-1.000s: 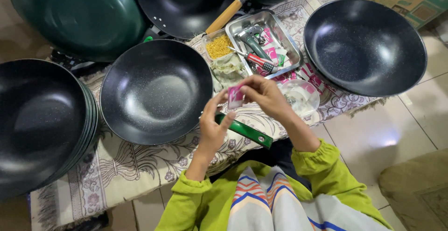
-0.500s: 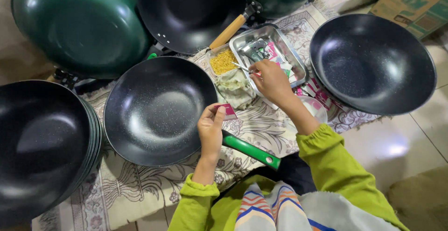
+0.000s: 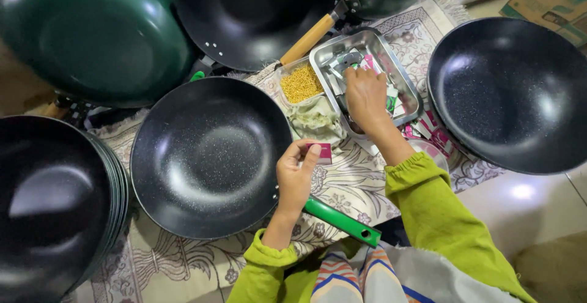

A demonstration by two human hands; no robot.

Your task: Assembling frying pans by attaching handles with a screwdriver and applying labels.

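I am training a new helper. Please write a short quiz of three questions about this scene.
1. True or false: the right hand is inside the metal tray.
2. What does the left hand pinch? A) a spoon B) a small pink card C) a screw
3. What colour is the handle of the pan nearest the left hand?

Key: 1 true; 2 B; 3 green.
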